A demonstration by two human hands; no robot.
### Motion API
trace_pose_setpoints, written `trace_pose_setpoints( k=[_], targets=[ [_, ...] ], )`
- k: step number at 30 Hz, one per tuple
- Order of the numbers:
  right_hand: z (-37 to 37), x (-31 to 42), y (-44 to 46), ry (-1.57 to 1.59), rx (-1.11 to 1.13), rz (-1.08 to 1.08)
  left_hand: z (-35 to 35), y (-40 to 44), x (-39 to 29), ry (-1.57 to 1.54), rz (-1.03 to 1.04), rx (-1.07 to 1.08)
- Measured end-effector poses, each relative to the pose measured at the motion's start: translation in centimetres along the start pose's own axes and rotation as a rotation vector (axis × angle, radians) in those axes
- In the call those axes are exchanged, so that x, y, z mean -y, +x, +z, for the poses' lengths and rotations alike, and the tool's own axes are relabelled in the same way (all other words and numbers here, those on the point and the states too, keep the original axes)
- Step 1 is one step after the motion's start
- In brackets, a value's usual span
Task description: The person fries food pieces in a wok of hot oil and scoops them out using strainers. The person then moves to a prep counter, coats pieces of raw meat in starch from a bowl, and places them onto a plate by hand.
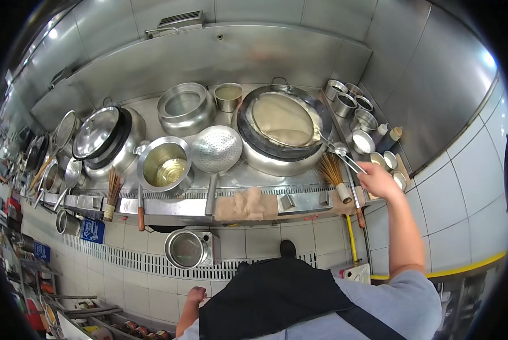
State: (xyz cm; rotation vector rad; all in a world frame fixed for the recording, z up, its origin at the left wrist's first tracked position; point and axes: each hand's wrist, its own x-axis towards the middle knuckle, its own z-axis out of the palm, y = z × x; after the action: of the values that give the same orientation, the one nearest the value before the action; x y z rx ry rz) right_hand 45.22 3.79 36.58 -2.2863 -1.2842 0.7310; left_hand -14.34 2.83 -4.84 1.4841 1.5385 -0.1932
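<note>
My right hand [377, 180] is closed around the end of a long metal utensil [353, 164] that looks like tongs. Its far end reaches the right edge of the large black wok [248, 133], where a broad, pale, foamy mass [282, 118] covers most of the inside. Just below the utensil, a wooden-handled ladle [361, 215] and a bamboo wok brush [334, 175] lie side by side. My left hand [196, 294] hangs low beside my body, over the floor, its fingers curled and nothing visible in them.
A perforated strainer [217, 148] rests beside a pot of yellowish liquid [166, 164]. Farther left stands a lidded wok [97, 133]. Several seasoning containers [362, 141] line the right wall. A folded cloth [248, 205] lies on the counter's front edge; a metal pot [186, 249] stands below.
</note>
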Motion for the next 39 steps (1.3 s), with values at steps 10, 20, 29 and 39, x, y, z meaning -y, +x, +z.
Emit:
trace_pose_setpoints(
  k=[10, 20, 29, 39],
  targets=[
    [4.8, -5.6, 6.5, 0.014, -0.255, -0.089, 2.3, -1.3, 3.7, 0.158, -0.012, 0.022],
    [4.3, -2.1, 14.5, -0.364, -0.325, -0.087, 8.1, -1.3, 12.6, 0.066, -0.099, 0.117],
    [5.2, -1.2, 10.3, -0.446, -0.324, -0.200, 7.2, 2.2, 8.8, 0.074, 0.111, 0.021],
    [1.8, 0.9, 16.4, -0.467, -0.563, -0.098, 5.8, 1.1, 7.7, 0.061, -0.049, 0.037]
  ],
)
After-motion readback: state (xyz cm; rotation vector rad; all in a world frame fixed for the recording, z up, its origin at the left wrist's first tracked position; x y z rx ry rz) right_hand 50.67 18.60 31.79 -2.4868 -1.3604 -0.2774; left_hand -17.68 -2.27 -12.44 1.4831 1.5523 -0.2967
